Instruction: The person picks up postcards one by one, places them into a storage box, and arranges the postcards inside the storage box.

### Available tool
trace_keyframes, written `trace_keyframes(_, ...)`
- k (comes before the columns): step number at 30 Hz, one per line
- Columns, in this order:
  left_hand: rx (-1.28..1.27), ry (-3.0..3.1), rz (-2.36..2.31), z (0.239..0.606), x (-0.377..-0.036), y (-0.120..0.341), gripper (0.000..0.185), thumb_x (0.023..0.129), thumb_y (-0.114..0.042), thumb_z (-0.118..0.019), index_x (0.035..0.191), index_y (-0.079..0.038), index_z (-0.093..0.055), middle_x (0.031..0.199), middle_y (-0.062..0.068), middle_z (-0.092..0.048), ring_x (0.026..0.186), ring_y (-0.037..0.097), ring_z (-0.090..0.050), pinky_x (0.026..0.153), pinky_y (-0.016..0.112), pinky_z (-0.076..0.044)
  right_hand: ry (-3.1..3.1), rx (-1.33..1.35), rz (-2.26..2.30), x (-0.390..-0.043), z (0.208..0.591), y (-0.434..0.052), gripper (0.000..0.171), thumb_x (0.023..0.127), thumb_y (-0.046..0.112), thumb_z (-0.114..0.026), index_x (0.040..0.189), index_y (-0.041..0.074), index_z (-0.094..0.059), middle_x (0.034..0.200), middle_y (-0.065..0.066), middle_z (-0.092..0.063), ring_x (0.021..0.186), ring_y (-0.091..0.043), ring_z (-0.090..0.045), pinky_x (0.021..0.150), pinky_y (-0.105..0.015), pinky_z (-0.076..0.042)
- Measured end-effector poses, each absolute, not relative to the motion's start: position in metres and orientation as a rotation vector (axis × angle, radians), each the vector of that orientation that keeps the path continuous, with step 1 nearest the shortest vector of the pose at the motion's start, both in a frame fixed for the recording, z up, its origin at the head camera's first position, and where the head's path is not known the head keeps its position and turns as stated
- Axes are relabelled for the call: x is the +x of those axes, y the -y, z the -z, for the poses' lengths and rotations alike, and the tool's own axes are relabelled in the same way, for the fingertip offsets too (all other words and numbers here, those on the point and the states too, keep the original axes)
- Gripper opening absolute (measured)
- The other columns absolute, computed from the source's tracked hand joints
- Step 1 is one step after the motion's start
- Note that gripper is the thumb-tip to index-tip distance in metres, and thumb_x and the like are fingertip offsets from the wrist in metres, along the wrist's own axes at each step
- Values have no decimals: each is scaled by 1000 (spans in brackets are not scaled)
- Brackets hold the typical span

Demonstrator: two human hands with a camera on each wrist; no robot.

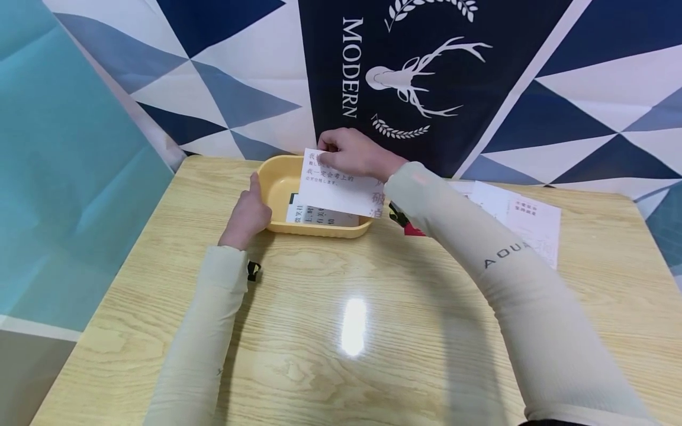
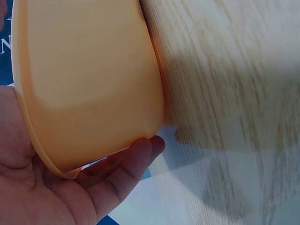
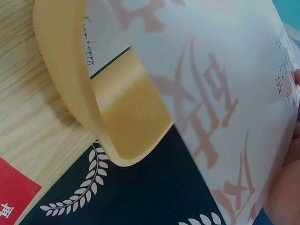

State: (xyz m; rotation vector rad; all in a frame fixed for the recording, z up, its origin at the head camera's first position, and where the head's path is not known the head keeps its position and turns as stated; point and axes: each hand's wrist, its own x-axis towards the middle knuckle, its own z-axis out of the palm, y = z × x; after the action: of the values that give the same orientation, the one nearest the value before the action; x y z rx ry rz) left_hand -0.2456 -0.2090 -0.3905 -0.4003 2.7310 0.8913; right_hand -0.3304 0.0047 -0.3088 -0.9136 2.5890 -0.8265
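Your right hand (image 1: 358,155) pinches the printed card (image 1: 343,194) above the yellow plastic basket (image 1: 314,230), whose end your left hand (image 1: 247,218) cups. The card (visibly bowing) should handle light and bendy; pinch its edge.

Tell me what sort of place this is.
Probably a small indoor tabletop setup, perhaps a booth arranged for recording, though I can't be sure. A wood-grain table stands against a backdrop of triangles with a "MODERN" deer print.
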Motion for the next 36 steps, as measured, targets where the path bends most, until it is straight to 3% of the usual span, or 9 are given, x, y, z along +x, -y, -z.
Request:
trace_keyframes(15,-376,-2775,-865,392,-247,209,81,86,1,-38,149,-6,13,134,34,-37,110,35,-48,99,46,-39,-2613,-891,794,-334,318,8,16,91,26,-49,94,13,-59,80,-4,-50,79,-17,-51,67,-26,-38)
trace_keyframes(36,-383,-2763,-879,392,-247,210,83,85,1,-38,149,-8,13,137,34,-34,118,36,-45,105,47,-35,-2643,-972,682,-335,335,19,18,90,29,-49,96,14,-58,76,-2,-50,75,-19,-50,65,-29,-38)
